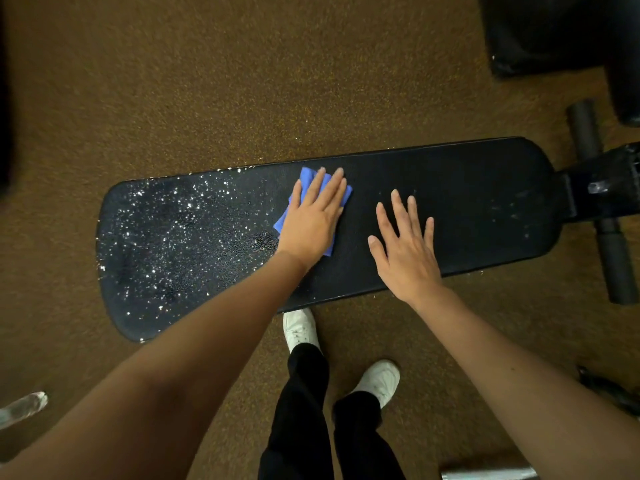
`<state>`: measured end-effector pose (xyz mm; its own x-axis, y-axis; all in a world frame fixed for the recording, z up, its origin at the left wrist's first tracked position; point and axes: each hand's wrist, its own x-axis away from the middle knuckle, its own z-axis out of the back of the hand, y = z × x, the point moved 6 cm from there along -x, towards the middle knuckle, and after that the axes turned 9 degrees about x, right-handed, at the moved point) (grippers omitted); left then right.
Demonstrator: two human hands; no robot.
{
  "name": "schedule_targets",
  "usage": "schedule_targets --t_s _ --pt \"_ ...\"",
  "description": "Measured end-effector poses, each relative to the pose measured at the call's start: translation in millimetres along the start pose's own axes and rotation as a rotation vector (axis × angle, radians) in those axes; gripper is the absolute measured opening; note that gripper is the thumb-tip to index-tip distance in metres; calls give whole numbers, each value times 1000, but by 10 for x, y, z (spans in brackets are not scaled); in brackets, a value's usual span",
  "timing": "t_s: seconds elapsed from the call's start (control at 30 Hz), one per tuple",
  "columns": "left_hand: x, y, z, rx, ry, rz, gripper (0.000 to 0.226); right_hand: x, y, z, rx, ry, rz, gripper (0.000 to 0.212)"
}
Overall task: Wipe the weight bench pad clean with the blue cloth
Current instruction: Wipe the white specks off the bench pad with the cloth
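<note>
The left hand presses the blue cloth flat on the pad, fingers straight. At its three o'clock the right hand lies spread and empty; droplets glisten at nine

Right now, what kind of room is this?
Probably a gym. There's a black weight bench pad, foam roller pads at its end, and speckled rubber flooring.

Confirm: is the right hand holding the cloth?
No, the left hand presses the cloth flat; the right hand rests bare on the pad.
</note>
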<state>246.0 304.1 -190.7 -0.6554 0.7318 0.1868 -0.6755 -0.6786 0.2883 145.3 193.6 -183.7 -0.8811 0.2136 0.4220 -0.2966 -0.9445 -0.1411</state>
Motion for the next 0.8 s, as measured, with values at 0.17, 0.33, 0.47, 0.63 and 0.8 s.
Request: schedule_targets --t_s 0.17,0.33,0.47,0.63,0.8 --pt "512 223 -137 -58 -21 -279 46 71 13 1 27 -5 -16 58" --pt "339 84 -89 -53 52 -84 47 141 3 -43 28 -27 -24 59" --pt "367 236 -137 21 98 85 48 144 -11 -33 13 -11 -39 58" --pt "777 373 -238 -27 57 -157 47 151 -15 -33 -6 -6 -34 57" --pt "738 40 -161 -5 131 17 47 199 20 -44 -1 -19 -15 57"
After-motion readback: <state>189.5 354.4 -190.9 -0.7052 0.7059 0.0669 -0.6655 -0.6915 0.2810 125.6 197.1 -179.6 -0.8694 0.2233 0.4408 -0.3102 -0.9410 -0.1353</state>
